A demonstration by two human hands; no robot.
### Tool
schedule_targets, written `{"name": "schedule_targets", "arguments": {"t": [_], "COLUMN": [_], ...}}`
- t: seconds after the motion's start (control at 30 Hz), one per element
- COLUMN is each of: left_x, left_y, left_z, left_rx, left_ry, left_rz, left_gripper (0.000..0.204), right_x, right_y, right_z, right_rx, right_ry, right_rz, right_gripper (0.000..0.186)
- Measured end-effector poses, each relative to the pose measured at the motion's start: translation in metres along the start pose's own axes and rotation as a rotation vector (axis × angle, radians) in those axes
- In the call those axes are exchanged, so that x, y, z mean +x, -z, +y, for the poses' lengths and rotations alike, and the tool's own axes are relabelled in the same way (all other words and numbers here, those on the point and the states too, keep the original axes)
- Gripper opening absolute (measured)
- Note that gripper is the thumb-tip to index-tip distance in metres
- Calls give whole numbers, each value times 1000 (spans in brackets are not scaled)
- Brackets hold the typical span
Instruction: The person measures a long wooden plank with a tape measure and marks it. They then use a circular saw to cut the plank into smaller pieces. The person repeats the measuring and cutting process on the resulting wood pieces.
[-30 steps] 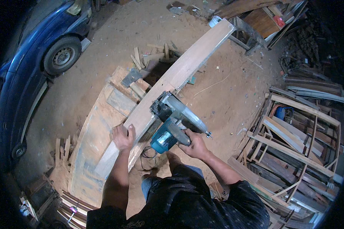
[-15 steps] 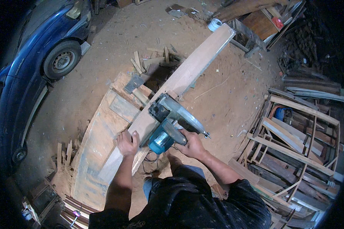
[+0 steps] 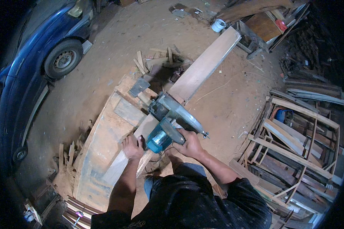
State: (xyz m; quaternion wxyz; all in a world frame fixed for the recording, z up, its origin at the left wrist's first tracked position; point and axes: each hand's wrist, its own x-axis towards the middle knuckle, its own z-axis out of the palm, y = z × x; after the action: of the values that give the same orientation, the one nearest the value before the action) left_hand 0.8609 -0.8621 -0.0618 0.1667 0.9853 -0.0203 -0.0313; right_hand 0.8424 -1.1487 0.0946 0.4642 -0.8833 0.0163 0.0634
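My right hand [image 3: 188, 144] is wrapped round the rear handle of a circular saw [image 3: 160, 138] with a teal motor housing and a grey blade guard. The saw lies across a long pale plank [image 3: 116, 168], its base covering the line of the cut. Beyond the saw, the plank's far part [image 3: 207, 63] stretches away to the upper right, and a cut end shows beside the guard. My left hand [image 3: 133, 148] grips the near part just left of the motor, fingers over its top. The blade itself is hidden.
Under the plank is a worn wooden bench [image 3: 99, 152]. A tool with a flat grey head [image 3: 139, 87] and wooden handle lies beyond the saw. Offcuts [image 3: 156, 62] lie behind. A blue car [image 3: 26, 57] stands left; stacked timber frames [image 3: 294, 141] fill the right; a white bucket [image 3: 218, 25] sits far off.
The saw has moved a little forward across the plank. The far part has shifted slightly right, and its near end now looks separate from the near part. My left hand has moved slightly right.
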Motion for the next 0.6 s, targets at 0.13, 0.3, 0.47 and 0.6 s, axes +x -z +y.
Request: {"name": "schedule_targets", "arguments": {"t": [0.13, 0.3, 0.47, 0.6], "left_x": [0, 4, 2, -3], "left_y": [-3, 4, 2, -8], "left_z": [-1, 1, 2, -7], "left_rx": [-53, -148, -121, -89], "left_ry": [25, 29, 35, 15], "left_rz": [-31, -97, -48, -34], "left_gripper": [51, 53, 63, 68], "right_x": [14, 28, 46, 54], "right_y": [-3, -7, 2, -2], "right_z": [-9, -13, -39, -38], "right_rx": [20, 27, 65, 66], "right_ry": [-1, -16, -112, -97], "right_rz": [-1, -25, -92, -96], "right_gripper": [57, 55, 55, 54]}}
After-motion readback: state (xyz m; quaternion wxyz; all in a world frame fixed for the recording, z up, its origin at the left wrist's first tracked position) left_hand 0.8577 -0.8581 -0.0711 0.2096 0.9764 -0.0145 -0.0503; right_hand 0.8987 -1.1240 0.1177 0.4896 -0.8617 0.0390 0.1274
